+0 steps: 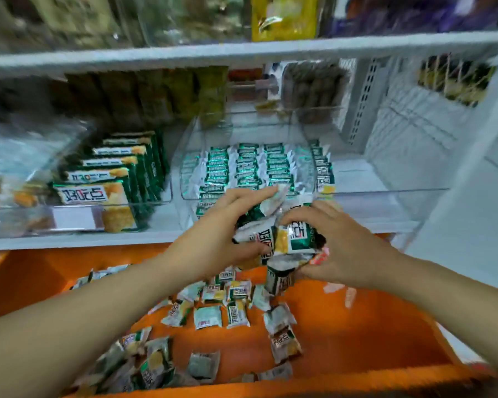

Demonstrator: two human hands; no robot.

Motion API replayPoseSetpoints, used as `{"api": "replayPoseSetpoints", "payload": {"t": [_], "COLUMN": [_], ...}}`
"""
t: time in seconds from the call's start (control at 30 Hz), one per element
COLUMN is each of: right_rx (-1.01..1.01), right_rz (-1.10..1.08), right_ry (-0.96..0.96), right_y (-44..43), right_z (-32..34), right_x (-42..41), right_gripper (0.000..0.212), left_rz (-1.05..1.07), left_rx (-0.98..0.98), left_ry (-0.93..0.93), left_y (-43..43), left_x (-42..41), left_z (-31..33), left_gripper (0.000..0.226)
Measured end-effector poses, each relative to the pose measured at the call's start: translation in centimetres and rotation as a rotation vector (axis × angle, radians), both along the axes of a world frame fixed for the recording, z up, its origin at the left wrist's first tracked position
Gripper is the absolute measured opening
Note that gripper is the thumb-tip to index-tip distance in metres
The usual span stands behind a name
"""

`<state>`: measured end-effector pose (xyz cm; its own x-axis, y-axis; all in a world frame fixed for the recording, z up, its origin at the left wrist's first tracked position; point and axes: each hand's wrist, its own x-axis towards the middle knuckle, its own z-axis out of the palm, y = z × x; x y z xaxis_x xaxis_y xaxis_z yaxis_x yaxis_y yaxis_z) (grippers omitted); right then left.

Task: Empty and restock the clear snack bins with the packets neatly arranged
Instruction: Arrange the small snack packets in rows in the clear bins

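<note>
Restocking: my left hand (227,225) and right hand (338,249) both clasp a bunch of packets (288,239) just in front of the clear bin (385,192), whose back rows are filled, so next I must square them into its front gap.

Even, bright indoor light with soft shadows; motion blur smears the upper shelf (242,50) and frame edges, wide-angle bending curves the sides, glare streaks the clear bin (357,193)
</note>
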<state>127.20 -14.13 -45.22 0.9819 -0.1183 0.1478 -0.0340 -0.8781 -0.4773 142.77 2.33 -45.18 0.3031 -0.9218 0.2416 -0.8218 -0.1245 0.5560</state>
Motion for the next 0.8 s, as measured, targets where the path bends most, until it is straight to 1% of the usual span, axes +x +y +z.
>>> {"api": "replayPoseSetpoints", "payload": {"t": [0.1,0.23,0.4,0.43,0.5,0.57,0.67,0.8], "right_rx": [-0.029,-0.079,0.017,0.023,-0.036,-0.076,-0.117,-0.132], "right_rz": [-0.080,-0.206,-0.442,-0.500,-0.563,-0.588,-0.628,-0.657], "right_ry": [-0.131,-0.246,-0.406,-0.390,-0.320,-0.239,-0.118,-0.024], "right_y": [-2.2,-6.2,-12.7,-14.1,-16.9,-19.2,-21.5,-23.7], "right_z": [2.1,4.5,4.8,4.6,3.7,2.8,1.1,-1.1], "right_x": [-1.2,-2.4,-2.9,-2.6,-1.7,-0.7,0.5,1.6], "right_gripper": [0.066,0.070,0.072,0.071,0.074,0.075,0.070,0.065], "left_rz": [-0.006,-0.040,-0.066,-0.063,-0.049,-0.029,0.009,-0.003], "left_rx": [-0.072,-0.148,-0.182,-0.174,-0.125,-0.057,0.025,0.095], "left_ry": [-0.069,-0.136,-0.095,-0.088,-0.071,-0.035,0.013,-0.014], "left_y": [-3.0,-8.4,-17.9,-19.9,-23.7,-27.0,-31.6,-36.1], "left_x": [-1.0,-1.6,-1.9,-1.9,-1.4,-0.7,0.8,2.2], "left_z": [2.8,5.7,7.6,7.6,6.6,5.2,3.0,1.5], "left_gripper": [0.083,0.082,0.080,0.080,0.081,0.082,0.085,0.086]}}
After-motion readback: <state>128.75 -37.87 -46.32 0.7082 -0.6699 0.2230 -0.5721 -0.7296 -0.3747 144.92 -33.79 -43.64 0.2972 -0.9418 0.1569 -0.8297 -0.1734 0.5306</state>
